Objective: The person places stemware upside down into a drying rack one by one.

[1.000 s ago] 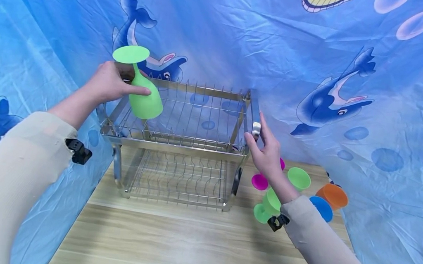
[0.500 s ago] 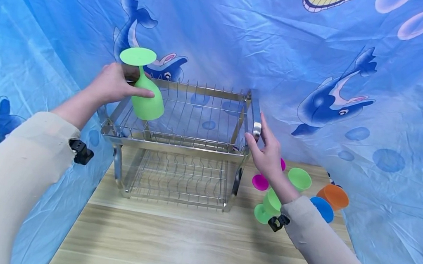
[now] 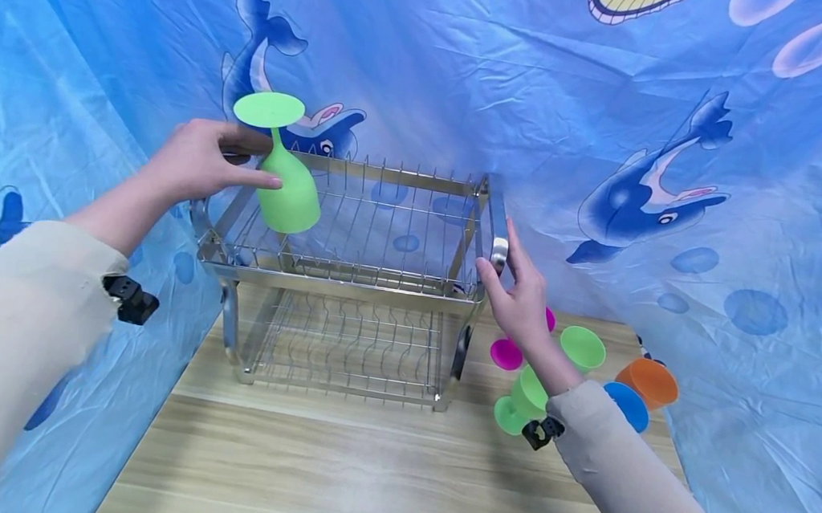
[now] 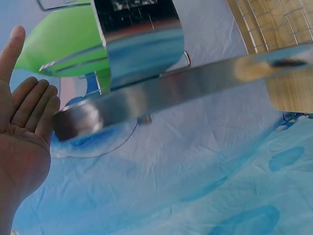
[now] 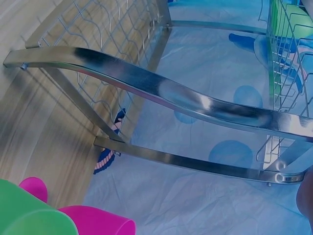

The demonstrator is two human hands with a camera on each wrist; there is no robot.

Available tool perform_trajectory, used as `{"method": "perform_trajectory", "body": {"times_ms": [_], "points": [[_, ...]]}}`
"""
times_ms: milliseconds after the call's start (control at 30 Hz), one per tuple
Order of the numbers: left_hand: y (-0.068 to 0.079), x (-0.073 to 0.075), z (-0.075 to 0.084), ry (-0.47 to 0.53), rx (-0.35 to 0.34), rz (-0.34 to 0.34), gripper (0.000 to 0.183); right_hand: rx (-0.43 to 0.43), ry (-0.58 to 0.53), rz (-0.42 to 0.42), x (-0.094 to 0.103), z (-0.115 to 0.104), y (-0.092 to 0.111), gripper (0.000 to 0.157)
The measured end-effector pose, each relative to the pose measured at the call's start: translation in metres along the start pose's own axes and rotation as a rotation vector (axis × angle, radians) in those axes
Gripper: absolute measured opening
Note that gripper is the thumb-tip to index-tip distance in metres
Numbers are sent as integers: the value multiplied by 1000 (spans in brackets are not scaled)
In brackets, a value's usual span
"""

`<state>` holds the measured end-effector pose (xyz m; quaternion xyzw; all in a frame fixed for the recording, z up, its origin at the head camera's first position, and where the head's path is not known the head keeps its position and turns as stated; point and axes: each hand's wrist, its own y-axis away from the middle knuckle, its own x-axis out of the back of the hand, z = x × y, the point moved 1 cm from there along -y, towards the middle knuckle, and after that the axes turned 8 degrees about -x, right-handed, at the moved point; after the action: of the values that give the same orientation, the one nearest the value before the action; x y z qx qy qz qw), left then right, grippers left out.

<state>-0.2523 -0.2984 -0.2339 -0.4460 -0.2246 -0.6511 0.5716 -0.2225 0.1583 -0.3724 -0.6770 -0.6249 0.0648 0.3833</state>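
A green plastic goblet (image 3: 294, 199) stands upside down at the left end of the upper tier of a two-tier metal dish rack (image 3: 351, 284), its round foot on top. My left hand (image 3: 197, 161) is beside it with thumb and fingers spread; the thumb overlaps the bowl in the head view. From the left wrist, the fingers (image 4: 36, 105) lie apart from the green bowl (image 4: 73, 41). At the rack's right end, my right hand (image 3: 522, 297) holds the side frame, thumb in front and fingers along the outer side.
Right of the rack, on the wooden table (image 3: 358, 470), are green goblets (image 3: 581, 348), a blue cup (image 3: 626, 406), an orange cup (image 3: 651, 382) and magenta pieces (image 3: 505, 354). A blue dolphin-print sheet (image 3: 431, 89) hangs behind and at both sides.
The goblet has shifted slightly right and become more upright on the rack. My left hand has let go of it and drawn back a little to the left. The right hand stays put.
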Motion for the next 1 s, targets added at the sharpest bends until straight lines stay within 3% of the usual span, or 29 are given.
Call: {"method": "perform_trajectory", "body": {"times_ms": [200,400,733,867,1000], "points": [[22,8,0,-3,6,4,88,-17,1,-3,-1,1,1,77],[48,12,12,26,-3,14,81,-50,-9,-33,4,-1,1,78],[87,0,27,25,-39,5,75,-68,-16,-74,36,8,15,72],[103,-12,29,37,-78,24,73,-147,25,-85,55,17,33,73],[120,-26,30,66,-87,35,73,-302,95,-143,75,32,57,80]]}}
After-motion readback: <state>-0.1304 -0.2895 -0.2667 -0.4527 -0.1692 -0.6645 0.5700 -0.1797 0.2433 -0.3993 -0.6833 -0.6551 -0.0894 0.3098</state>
